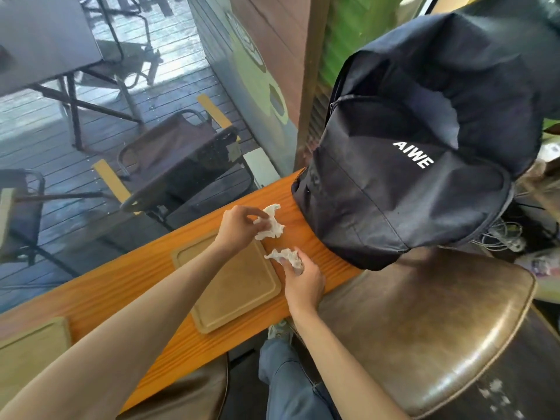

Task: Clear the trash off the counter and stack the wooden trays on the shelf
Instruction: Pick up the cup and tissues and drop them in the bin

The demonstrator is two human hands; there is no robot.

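While both hands grip crumpled tissues, left hand (239, 225) on the far tissue (272, 222), right hand (303, 283) on the near tissue (288, 257), trash-clearing is under way; next they need binning, wooden tray (236, 286) waiting on the table (127, 280).

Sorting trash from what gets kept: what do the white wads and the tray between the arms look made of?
White wads: likely tissue paper, matte, crumpled into soft creases. Tray: looks like wood or pressed board, dull tan, with a raised rounded rim.
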